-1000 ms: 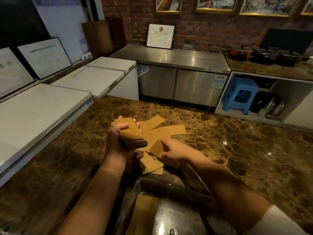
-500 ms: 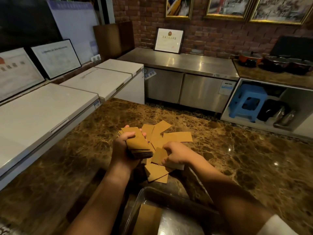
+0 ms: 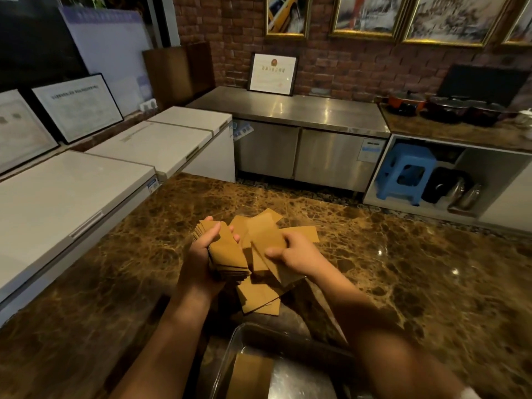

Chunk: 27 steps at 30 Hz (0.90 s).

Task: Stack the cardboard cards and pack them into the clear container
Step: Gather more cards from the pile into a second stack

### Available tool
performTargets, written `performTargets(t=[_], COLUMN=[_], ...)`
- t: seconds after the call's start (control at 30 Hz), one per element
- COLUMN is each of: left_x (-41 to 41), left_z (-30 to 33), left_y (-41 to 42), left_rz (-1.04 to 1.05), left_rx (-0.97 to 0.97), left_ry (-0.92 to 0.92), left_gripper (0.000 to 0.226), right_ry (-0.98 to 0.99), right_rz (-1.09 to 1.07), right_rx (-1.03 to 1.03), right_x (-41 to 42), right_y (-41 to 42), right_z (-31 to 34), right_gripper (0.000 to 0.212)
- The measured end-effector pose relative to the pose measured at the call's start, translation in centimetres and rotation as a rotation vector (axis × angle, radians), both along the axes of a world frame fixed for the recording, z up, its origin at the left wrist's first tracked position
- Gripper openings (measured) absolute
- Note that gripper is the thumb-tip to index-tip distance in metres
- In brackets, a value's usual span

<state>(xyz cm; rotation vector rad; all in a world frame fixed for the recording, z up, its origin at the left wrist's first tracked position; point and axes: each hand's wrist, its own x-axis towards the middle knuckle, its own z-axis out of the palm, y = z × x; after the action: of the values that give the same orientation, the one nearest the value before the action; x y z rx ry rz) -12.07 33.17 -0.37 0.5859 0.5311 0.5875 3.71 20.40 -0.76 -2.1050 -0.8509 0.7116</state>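
My left hand (image 3: 205,254) grips a stack of cards (image 3: 227,254); my right hand (image 3: 293,251) pinches one card (image 3: 283,269) from the loose cards (image 3: 259,295) scattered on the marble surface (image 3: 403,269). The clear container (image 3: 230,349) sits nearest me, between my forearms, some cards inside.

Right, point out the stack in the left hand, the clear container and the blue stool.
stack of cards (image 3: 227,251): head view, top card's face.
clear container (image 3: 230,345): head view, left rim.
blue stool (image 3: 408,156): head view, seat top.
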Motion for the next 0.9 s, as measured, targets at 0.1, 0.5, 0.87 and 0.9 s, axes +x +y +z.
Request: performTargets(t=[0.1,0.5,0.87,0.9], left_x=[0.3,3.6,4.4,4.5], left_z=[1.1,5.2,5.2,5.2], left_y=[-0.3,-9.1,-11.2,-11.3], left_rz=[-0.029,-0.474,-0.485,-0.460], left_rx=[0.063,0.210,0.049,0.075], left_ry=[-0.019,-0.130,-0.247,-0.245], left_gripper=[0.040,0.057,0.067,0.066], right_ry=[0.270,0.443,0.534,0.581], right_rz=[-0.184,-0.150,-0.466,-0.492], right_rx=[0.339,0.511,0.774,0.819], right_x=[-0.1,-2.7,-2.2,-2.0], right_y=[-4.0,-13.1,-15.3,-15.3], right_z=[2.9,9.0,9.3,9.3], right_gripper=[0.046,0.029,0.016,0.018])
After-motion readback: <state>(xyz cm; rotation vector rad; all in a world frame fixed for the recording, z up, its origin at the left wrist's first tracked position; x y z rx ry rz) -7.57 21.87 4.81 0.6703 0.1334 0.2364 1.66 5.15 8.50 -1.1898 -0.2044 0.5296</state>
